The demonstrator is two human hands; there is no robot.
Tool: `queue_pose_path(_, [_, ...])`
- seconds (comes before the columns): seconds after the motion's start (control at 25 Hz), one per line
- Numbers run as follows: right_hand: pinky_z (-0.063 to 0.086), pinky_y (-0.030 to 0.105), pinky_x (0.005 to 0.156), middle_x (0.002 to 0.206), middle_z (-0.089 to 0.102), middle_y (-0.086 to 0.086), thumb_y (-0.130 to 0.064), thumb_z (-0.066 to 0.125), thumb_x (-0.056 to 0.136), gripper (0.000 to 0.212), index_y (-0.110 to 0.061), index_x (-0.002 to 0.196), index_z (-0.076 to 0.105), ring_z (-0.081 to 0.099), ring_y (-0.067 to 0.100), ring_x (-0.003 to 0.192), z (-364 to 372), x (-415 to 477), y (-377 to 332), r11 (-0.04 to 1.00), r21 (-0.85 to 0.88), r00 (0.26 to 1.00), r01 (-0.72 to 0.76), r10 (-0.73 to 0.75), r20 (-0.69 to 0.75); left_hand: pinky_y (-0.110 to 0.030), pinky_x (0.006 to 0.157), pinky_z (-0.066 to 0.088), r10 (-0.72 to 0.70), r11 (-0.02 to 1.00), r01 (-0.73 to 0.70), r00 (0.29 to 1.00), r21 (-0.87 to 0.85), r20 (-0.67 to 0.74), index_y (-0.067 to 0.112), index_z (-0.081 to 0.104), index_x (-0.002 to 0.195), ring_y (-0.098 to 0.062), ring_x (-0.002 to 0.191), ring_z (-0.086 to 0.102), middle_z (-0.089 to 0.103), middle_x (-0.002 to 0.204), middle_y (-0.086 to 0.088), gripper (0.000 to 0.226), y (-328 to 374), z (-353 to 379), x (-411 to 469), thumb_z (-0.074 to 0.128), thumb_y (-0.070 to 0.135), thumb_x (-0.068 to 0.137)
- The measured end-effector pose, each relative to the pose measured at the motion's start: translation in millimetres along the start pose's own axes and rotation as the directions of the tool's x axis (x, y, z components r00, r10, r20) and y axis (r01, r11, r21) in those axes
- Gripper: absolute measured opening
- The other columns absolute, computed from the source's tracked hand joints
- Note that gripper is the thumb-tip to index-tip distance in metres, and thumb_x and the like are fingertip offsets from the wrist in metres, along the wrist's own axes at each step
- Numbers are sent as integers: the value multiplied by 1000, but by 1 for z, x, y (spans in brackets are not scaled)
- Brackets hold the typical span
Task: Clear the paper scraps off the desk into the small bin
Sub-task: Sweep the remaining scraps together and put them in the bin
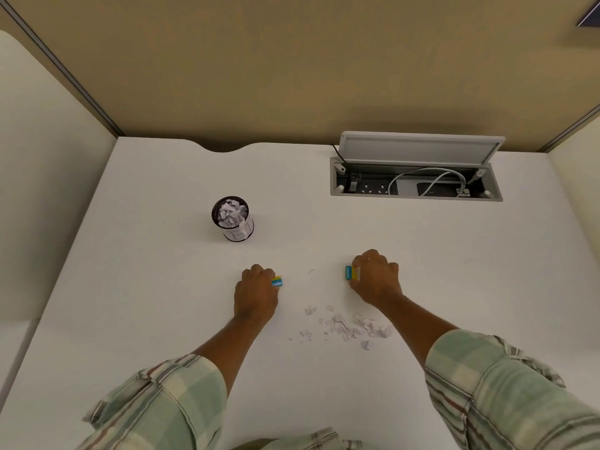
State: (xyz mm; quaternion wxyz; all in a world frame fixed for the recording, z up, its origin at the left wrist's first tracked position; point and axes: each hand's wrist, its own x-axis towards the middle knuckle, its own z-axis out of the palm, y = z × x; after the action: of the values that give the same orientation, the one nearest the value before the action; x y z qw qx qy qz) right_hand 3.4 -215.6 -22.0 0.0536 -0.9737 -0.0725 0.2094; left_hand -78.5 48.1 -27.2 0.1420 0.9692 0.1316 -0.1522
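Observation:
A small round bin (234,219) stands on the white desk (162,287), filled with crumpled paper. Several small paper scraps (350,328) lie scattered on the desk near me, between my forearms, with one stray bit (310,271) farther out. My left hand (256,292) rests on the desk, shut on a small blue and yellow block (278,282). My right hand (376,279) is shut on a second blue and yellow block (351,273), held upright. Both hands sit beyond the scraps, about level with each other.
An open cable box (415,186) with sockets and a white cable is sunk into the desk at the back right, its lid (418,147) tilted up. Beige partition walls close off the back and sides. A notch cuts the desk's rear edge.

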Motion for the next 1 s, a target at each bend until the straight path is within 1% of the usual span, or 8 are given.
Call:
queue_pose_path(0.16, [37,44,107,142,50,6,-39,65,86,50,-22,132,55,50,27,126,3,-3,-3,999,-14,998,44,-44,37,-35,92,50,2,1000,-2,1000,1,-4,20,59,133,-23,115,54,57,126,-4,39,-3,2,2,64,31,95])
queue_pose_path(0.28, [29,43,119,158,38,9,-36,54,87,61,-17,145,47,38,29,144,3,-6,-28,982,-18,981,191,-191,-25,-38,100,47,-8,999,7,999,-34,-47,17,50,143,-25,125,50,51,138,-4,53,0,9,-9,65,33,95])
queue_pose_path(0.4, [24,39,123,165,29,9,-28,45,96,62,-11,154,35,29,26,150,7,-8,-60,925,39,924,377,-379,57,-42,102,48,109,988,-124,984,-97,-144,11,57,139,-31,125,55,57,136,-9,50,10,18,-32,68,24,92])
queue_pose_path(0.48, [20,38,124,169,15,10,-27,40,101,63,-8,159,22,19,26,155,15,-9,-72,900,41,887,433,-434,156,-43,107,46,188,971,-207,970,-116,-155,9,57,140,-33,128,57,60,137,-12,50,14,30,-49,68,22,93])
queue_pose_path(0.56, [16,38,125,171,0,11,-32,37,105,66,-6,160,11,6,26,157,25,-14,-76,893,7,864,451,-439,247,-39,119,34,184,971,-192,981,-142,-62,11,46,150,-30,143,46,50,152,-12,54,16,43,-64,58,28,100])
queue_pose_path(0.64, [11,37,126,170,-8,11,-38,34,106,69,-5,160,6,-1,26,158,37,-25,-76,884,-29,854,466,-441,277,-33,127,14,179,974,-173,984,-149,24,14,26,159,-23,157,22,27,167,-6,61,13,56,-79,44,37,105])
queue_pose_path(0.8, [3,35,125,170,-10,8,-44,30,106,70,-8,161,6,-4,23,158,59,-54,-58,836,-58,820,546,-520,239,-29,127,-8,245,967,-235,964,-99,102,16,4,162,-15,158,-13,-5,172,0,69,11,74,-106,30,46,106])
queue_pose_path(1.0, [-11,32,119,167,-17,-1,-51,20,105,69,-17,161,-3,-9,18,157,80,-94,-13,804,-84,798,589,-562,216,-32,124,-17,325,945,-325,930,-32,169,14,-1,162,-18,156,-21,-20,168,-1,73,18,88,-131,23,52,105])
